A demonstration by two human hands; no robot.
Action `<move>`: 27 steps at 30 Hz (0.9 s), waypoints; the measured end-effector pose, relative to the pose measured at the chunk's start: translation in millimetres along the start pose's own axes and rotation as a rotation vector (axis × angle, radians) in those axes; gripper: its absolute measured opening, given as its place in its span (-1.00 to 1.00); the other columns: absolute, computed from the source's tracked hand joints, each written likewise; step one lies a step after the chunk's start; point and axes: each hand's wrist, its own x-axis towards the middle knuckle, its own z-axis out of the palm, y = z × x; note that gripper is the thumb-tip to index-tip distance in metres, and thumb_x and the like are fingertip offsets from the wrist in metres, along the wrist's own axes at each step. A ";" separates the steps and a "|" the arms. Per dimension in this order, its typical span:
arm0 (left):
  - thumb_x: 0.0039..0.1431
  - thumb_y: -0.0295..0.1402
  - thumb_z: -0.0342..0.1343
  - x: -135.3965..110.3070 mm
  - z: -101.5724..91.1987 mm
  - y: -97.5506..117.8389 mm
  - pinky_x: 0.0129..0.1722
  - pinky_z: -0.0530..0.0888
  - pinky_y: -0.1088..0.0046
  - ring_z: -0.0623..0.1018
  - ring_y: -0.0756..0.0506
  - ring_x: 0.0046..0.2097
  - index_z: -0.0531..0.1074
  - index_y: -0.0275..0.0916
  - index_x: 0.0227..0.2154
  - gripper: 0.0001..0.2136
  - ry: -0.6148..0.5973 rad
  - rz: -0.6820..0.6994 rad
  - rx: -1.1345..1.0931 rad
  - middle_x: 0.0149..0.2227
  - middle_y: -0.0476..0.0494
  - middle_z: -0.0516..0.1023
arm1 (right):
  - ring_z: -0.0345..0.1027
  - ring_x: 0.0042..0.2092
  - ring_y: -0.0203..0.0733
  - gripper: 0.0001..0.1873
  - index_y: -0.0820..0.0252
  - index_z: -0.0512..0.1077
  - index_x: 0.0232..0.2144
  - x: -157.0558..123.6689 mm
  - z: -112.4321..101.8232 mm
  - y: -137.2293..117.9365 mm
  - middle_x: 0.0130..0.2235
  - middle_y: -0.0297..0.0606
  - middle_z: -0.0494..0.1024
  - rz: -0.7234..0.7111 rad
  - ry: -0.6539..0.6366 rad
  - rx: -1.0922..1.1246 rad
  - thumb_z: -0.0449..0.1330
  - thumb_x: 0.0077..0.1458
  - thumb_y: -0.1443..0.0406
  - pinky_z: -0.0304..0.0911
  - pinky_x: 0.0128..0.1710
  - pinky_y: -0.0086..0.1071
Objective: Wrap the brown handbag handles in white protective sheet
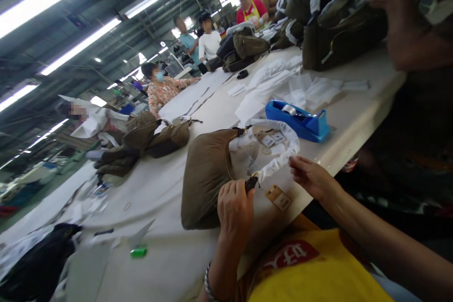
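An olive-brown shoulder bag (205,174) lies on the table before me, its strap (292,139) wrapped in white paper and looped to the right. My left hand (235,205) grips the bag's near top corner, close to where the strap joins. At the outer side of the wrapped strap, my right hand (307,174) has its thumb and fingers pinched together; whether the wrapping is between them is too small to tell. A brown cardboard tag (278,197) rests between my hands near the table edge. More tags (272,139) show inside the strap loop.
A blue tape dispenser (297,120) stands just beyond the strap. White paper sheets (272,80) are scattered behind it. Other bags (155,139) lie left and farther back. At right, a co-worker's arm (406,23) holds another wrapped bag (343,37). A green roll (138,252) sits at left.
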 end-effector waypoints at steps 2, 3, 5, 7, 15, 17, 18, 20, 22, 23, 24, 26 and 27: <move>0.10 -0.31 0.02 -0.5 -2.8 -9.4 -0.23 0.30 0.28 0.38 -0.17 -0.25 0.31 -0.25 -0.32 -0.87 0.057 -0.024 -0.045 -0.35 -0.13 0.42 | 0.33 -0.50 -0.40 -0.78 0.19 0.38 -0.50 0.0 17.3 -0.8 -0.51 -0.41 0.46 -0.035 -0.061 0.025 0.35 -0.27 0.35 0.25 -0.60 -0.58; 0.10 -0.31 0.03 -0.7 -4.9 -14.7 -0.22 0.30 0.28 0.38 -0.16 -0.24 0.31 -0.25 -0.31 -0.86 0.086 -0.037 -0.072 -0.34 -0.13 0.42 | 0.36 -0.47 -0.38 -0.77 0.18 0.39 -0.50 -0.9 27.9 -1.6 -0.49 -0.41 0.47 -0.044 -0.109 0.036 0.36 -0.28 0.35 0.30 -0.53 -0.55; 0.09 -0.31 0.04 -0.9 -10.7 -26.6 -0.21 0.30 0.30 0.39 -0.15 -0.24 0.32 -0.25 -0.30 -0.85 0.139 -0.074 -0.128 -0.33 -0.13 0.43 | 0.37 -0.45 -0.37 -0.76 0.19 0.40 -0.50 -3.6 52.8 -4.6 -0.49 -0.41 0.48 -0.063 -0.204 0.028 0.37 -0.30 0.35 0.33 -0.46 -0.50; 0.09 -0.32 0.05 -0.8 -19.3 -39.7 -0.22 0.30 0.32 0.40 -0.14 -0.24 0.32 -0.25 -0.29 -0.85 0.197 -0.127 -0.190 -0.33 -0.11 0.44 | 0.36 -0.47 -0.36 -0.78 0.21 0.41 -0.52 -6.5 82.9 -9.4 -0.51 -0.41 0.48 -0.118 -0.295 -0.022 0.37 -0.30 0.34 0.34 -0.43 -0.47; 0.09 -0.33 0.03 -7.7 -65.7 -82.3 -0.28 0.33 0.47 0.40 -0.03 -0.31 0.35 -0.21 -0.34 -0.90 0.538 -0.455 -0.584 -0.38 0.00 0.43 | 0.37 -0.47 -0.33 -0.78 0.24 0.41 -0.55 -37.6 245.3 -14.2 -0.52 -0.35 0.48 -0.339 -0.796 -0.281 0.32 -0.23 0.22 0.30 -0.43 -0.46; 0.08 -0.34 0.03 -14.6 -66.2 -89.6 -0.32 0.34 0.48 0.39 -0.02 -0.35 0.35 -0.21 -0.36 -0.92 0.594 -0.499 -0.667 -0.43 0.01 0.41 | 0.36 -0.49 -0.32 -0.76 0.25 0.41 -0.54 -51.4 278.8 1.4 -0.54 -0.33 0.47 -0.313 -0.956 -0.376 0.28 -0.17 0.17 0.28 -0.48 -0.47; 0.07 -0.35 0.03 -18.7 -64.5 -93.2 -0.32 0.35 0.48 0.39 -0.02 -0.35 0.35 -0.22 -0.35 -0.91 0.623 -0.506 -0.699 -0.42 0.01 0.41 | 0.36 -0.50 -0.31 -0.73 0.26 0.40 -0.54 -57.3 291.8 11.4 -0.56 -0.32 0.46 -0.288 -1.024 -0.426 0.25 -0.15 0.14 0.26 -0.51 -0.48; 0.05 -0.36 0.06 -27.0 -60.9 -100.0 -0.27 0.37 0.46 0.42 -0.03 -0.29 0.33 -0.22 -0.22 -0.80 0.689 -0.491 -0.779 -0.35 -0.03 0.43 | 0.34 -0.53 -0.30 -0.69 0.27 0.39 -0.54 -65.2 310.1 32.9 -0.61 -0.32 0.43 -0.247 -1.111 -0.512 0.21 -0.11 0.09 0.23 -0.56 -0.49; 0.08 -0.36 0.03 -33.5 -61.1 -105.6 -0.18 0.37 0.42 0.43 -0.06 -0.20 0.21 -0.21 -0.02 -0.63 0.772 -0.454 -0.886 -0.23 -0.11 0.44 | 0.30 -0.57 -0.32 -0.66 0.27 0.37 -0.54 -68.5 320.5 51.9 -0.64 -0.32 0.42 -0.251 -1.149 -0.562 0.17 -0.08 0.07 0.20 -0.59 -0.50; 0.11 -0.35 0.00 -35.2 -63.4 -107.5 -0.14 0.36 0.40 0.43 -0.06 -0.16 0.15 -0.21 0.04 -0.59 0.819 -0.435 -0.935 -0.18 -0.14 0.43 | 0.29 -0.59 -0.34 -0.65 0.27 0.36 -0.54 -68.9 323.7 59.4 -0.63 -0.31 0.42 -0.268 -1.156 -0.574 0.16 -0.06 0.06 0.18 -0.60 -0.51; 0.14 -0.34 -0.03 -35.5 -66.8 -108.9 -0.12 0.36 0.39 0.43 -0.07 -0.12 0.13 -0.21 0.06 -0.59 0.860 -0.423 -0.971 -0.14 -0.17 0.42 | 0.27 -0.60 -0.35 -0.65 0.27 0.35 -0.53 -69.0 326.0 65.3 -0.63 -0.31 0.43 -0.283 -1.160 -0.581 0.15 -0.05 0.06 0.17 -0.61 -0.52; 0.17 -0.32 -0.08 -31.8 -75.1 -109.7 -0.09 0.35 0.40 0.42 -0.08 -0.10 0.25 -0.22 -0.01 -0.68 0.902 -0.420 -1.011 -0.12 -0.18 0.43 | 0.25 -0.62 -0.37 -0.65 0.26 0.34 -0.53 -68.9 328.9 72.6 -0.62 -0.30 0.44 -0.301 -1.155 -0.574 0.14 -0.04 0.06 0.13 -0.64 -0.54; 0.17 -0.32 -0.07 -28.3 -78.9 -109.3 -0.10 0.35 0.41 0.42 -0.08 -0.11 0.32 -0.23 -0.08 -0.73 0.914 -0.433 -1.032 -0.14 -0.16 0.44 | 0.24 -0.62 -0.38 -0.66 0.26 0.33 -0.53 -68.9 329.7 74.4 -0.62 -0.31 0.43 -0.302 -1.148 -0.560 0.14 -0.04 0.06 0.12 -0.65 -0.55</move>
